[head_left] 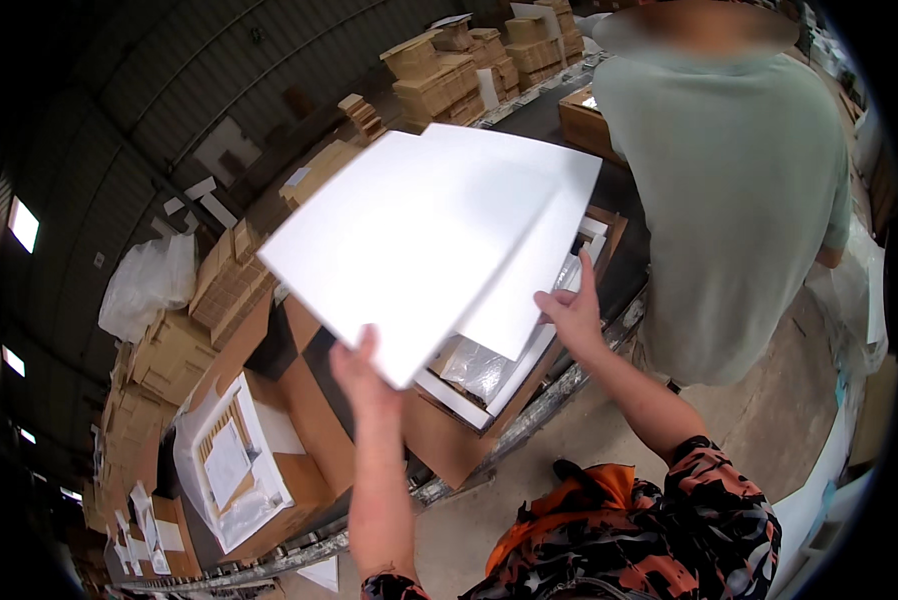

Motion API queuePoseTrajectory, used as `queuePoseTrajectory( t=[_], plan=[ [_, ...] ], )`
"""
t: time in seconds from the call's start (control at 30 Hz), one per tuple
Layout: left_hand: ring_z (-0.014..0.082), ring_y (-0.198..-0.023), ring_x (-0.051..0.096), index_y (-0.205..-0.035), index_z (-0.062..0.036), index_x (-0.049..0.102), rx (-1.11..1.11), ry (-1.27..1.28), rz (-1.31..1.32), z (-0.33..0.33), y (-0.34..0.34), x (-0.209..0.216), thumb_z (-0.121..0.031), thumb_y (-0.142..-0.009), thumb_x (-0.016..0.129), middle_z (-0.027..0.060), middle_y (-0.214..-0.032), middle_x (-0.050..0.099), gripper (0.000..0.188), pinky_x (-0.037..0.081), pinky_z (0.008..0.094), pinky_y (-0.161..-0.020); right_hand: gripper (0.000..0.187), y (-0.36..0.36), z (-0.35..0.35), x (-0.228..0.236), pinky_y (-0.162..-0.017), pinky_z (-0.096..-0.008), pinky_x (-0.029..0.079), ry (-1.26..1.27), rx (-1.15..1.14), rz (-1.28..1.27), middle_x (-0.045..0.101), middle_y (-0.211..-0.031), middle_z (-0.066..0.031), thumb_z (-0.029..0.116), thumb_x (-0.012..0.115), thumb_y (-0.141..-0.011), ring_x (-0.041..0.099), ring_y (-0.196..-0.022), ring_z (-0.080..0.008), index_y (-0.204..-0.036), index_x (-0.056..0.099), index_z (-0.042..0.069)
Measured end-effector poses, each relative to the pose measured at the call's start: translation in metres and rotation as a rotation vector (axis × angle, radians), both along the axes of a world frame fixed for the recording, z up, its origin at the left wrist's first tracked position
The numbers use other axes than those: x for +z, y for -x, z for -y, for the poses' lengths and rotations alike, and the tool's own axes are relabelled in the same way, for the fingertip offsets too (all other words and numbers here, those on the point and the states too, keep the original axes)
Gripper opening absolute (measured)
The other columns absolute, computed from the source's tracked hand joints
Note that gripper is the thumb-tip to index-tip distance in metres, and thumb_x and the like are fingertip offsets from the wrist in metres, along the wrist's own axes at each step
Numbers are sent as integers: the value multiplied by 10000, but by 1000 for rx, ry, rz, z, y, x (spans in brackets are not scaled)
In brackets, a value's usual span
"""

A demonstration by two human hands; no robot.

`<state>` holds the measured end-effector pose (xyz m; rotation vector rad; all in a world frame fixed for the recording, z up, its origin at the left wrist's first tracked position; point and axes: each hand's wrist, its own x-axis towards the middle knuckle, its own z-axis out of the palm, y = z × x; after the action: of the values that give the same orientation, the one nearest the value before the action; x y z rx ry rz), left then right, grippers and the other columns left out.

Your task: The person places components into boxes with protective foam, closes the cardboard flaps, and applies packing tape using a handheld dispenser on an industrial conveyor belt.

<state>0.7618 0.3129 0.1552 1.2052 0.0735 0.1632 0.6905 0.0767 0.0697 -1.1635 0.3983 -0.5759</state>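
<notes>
The left hand (365, 378) is gripping the upper white panel (399, 240) at its near corner; the thumb is pressing on the top face, and the panel is hiding the fingers beneath. The right hand (576, 318) is spreading thumb and index finger wide; the thumb is lying at the right edge of the lower white panel (529, 270), and the index finger is pointing away from the person. Whether the right hand is bearing any of that panel's weight, one cannot tell.

The upper panel is extending forward and to the right from the left hand, its longer sides running in that direction. It is overlapping the left part of the lower panel, and the two are lying out of line. The left hand is sitting nearer to the upper panel, the right hand nearer to the lower.

Below both panels, the open carton (616, 240) is showing its white lining (522, 377) and clear-wrapped contents (481, 372). It is lying to the right of the left hand and just beside the right hand. The conveyor (431, 490) is carrying this carton and, farther left, a second carton (309, 482).

Beyond the right hand, a co-worker (714, 200) is standing. Brown board stacks (439, 98) are occupying the far side.
</notes>
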Motion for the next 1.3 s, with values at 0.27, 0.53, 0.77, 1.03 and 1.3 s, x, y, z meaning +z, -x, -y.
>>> queuePoseTrajectory(
  t=[0.27, 0.53, 0.77, 1.03, 1.3],
  plan=[
    [272, -1000, 639, -1234, 35, 478, 214, 87, 208, -128, 34, 2, -172, -910, 615, 160, -1160, 609, 408, 537, 392, -866, 527, -28, -38, -22, -623, -316, 531, 372, 178, -277, 652, -626, -85, 194, 634, -858, 654, -631, -139, -1323, 513, -21],
    [286, -1029, 595, -1263, 40, 422, 618, 136, 140, -220, 123, -23, -156, -863, 640, 167, -1158, 569, 496, 509, 412, -873, 406, -19, -48, -5, -743, -437, 546, 1552, 396, -707, 686, -786, -195, 323, 567, -845, 681, -785, -355, -1035, 634, -29],
    [274, -1084, 570, -1326, 19, 395, 952, 76, 225, -327, 227, -25, -223, -898, 603, 147, -1232, 548, 534, 483, 400, -912, 366, -2, -54, 34, -724, -437, 537, 1608, 405, -428, 687, -848, -163, 266, 676, -789, 663, -772, -323, -1060, 662, 21],
    [253, -979, 637, -1257, 69, 527, 623, -61, 33, -395, 312, -72, -89, -837, 614, 146, -1142, 636, 457, 515, 360, -871, 874, -21, -177, 58, -908, -376, 470, 723, 489, 491, 426, -1405, -205, 298, 750, -803, 559, -1073, -241, -1498, 265, 85],
    [241, -1026, 628, -1259, 52, 542, 524, -19, -5, -460, 289, -128, -162, -872, 652, 154, -1186, 623, 456, 512, 333, -877, 808, 21, -296, 9, -933, -389, 490, 216, 1180, 98, 524, -1312, -184, 108, 750, -772, 557, -1162, -253, -1434, 303, -17]
  ],
)
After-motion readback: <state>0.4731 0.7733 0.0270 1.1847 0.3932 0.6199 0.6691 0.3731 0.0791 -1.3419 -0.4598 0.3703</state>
